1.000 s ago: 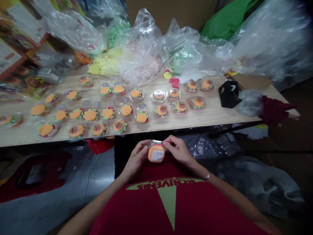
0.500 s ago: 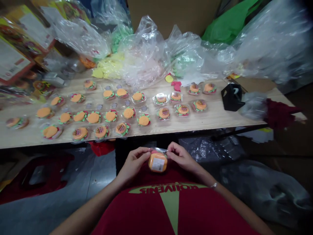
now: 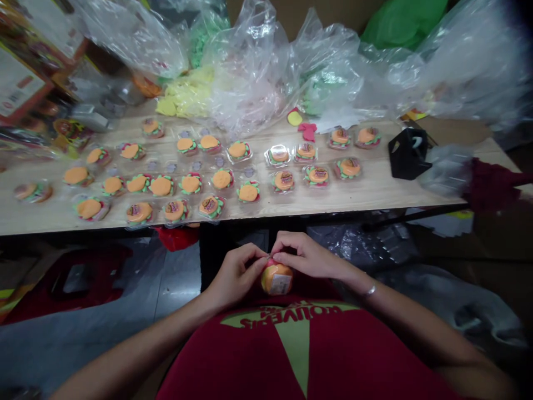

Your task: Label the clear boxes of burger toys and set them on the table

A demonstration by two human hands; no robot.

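Close to my body, in front of the table's edge, I hold a toy burger in a clear plastic pack (image 3: 277,279), with a white label facing up. My left hand (image 3: 238,271) pinches the pack's top edge between thumb and fingers. Beside it, my right hand (image 3: 303,254) pinches the same edge, its fingertips nearly meeting the left ones. Between the fingertips the pack's rim is mostly hidden. On the table, several more packed toy burgers (image 3: 211,206) stand in rough rows, some with a printed sticker on the clear lid.
Clear plastic bags (image 3: 254,72) of foam pieces line the back of the wooden table (image 3: 291,206). A black tape dispenser (image 3: 410,153) stands at the right, near a dark red cloth (image 3: 495,184). Printed cards (image 3: 20,83) are at the left. A red stool (image 3: 75,280) is below.
My right hand has moved left along the pack's edge, close to my left fingertips. The pack has tilted and turned slightly. The view has shifted, so the table appears higher.
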